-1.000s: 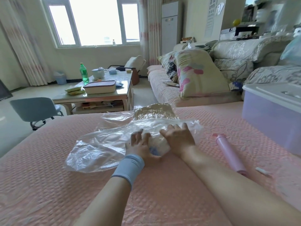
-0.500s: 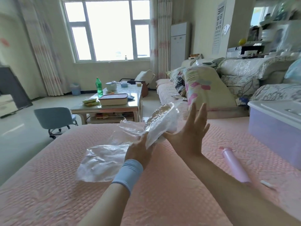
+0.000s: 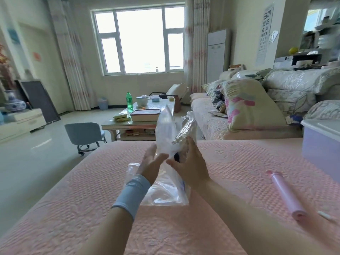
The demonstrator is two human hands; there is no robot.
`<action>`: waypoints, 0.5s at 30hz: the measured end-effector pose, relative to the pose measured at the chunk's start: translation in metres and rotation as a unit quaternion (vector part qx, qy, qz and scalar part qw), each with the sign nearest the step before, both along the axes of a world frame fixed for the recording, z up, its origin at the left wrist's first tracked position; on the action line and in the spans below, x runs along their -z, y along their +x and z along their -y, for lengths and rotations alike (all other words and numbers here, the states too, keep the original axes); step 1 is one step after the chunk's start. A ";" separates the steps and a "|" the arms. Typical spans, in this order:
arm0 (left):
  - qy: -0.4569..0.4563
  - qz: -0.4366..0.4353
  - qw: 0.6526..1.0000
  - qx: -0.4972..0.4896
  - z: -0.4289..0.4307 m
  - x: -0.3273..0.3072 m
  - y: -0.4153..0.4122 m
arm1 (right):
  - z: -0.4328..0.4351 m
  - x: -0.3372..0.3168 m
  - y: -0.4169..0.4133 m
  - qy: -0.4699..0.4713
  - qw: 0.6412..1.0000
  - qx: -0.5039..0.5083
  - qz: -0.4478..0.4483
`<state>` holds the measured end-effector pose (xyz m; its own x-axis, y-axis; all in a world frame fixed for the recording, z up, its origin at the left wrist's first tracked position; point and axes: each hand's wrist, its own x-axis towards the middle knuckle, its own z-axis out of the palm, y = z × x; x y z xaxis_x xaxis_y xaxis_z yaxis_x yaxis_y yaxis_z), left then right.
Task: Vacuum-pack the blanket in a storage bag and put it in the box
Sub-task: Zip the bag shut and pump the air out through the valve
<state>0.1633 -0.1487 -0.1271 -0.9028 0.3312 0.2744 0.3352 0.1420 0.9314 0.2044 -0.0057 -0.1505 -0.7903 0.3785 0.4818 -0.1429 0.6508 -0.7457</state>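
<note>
The clear plastic storage bag (image 3: 165, 188) is lifted upright off the pink bedspread, its loose lower end hanging down between my wrists. Inside its upper part sits the compressed, crinkled blanket (image 3: 184, 131). My left hand (image 3: 150, 167), with a light blue wristband, presses the bag's left side. My right hand (image 3: 189, 164) grips the bag from the right, fingers reaching up along the blanket bundle. The lilac storage box (image 3: 321, 150) with a white lid stands at the right edge of the bed.
A pink hand pump (image 3: 286, 195) lies on the bedspread (image 3: 92, 208) at right, a small white piece (image 3: 324, 216) beside it. Beyond the bed are a coffee table (image 3: 139, 124) with a green bottle, a small blue chair (image 3: 83, 133) and a sofa (image 3: 230, 124) with pillows.
The bag lay flat on the bed under both hands a second ago. Both hands have lifted it and folded it upright between them; the view has tilted up.
</note>
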 end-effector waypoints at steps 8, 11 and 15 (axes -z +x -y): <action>-0.378 -0.138 0.887 -0.227 0.040 0.010 -0.001 | 0.047 0.050 -0.020 0.182 0.950 -0.182 0.176; -0.532 -0.017 0.830 -0.167 0.050 0.026 -0.014 | 0.045 0.063 -0.023 0.189 0.938 -0.215 0.197; -0.582 0.068 0.805 -0.096 0.056 0.046 -0.023 | 0.033 0.063 -0.029 0.264 0.935 -0.150 0.180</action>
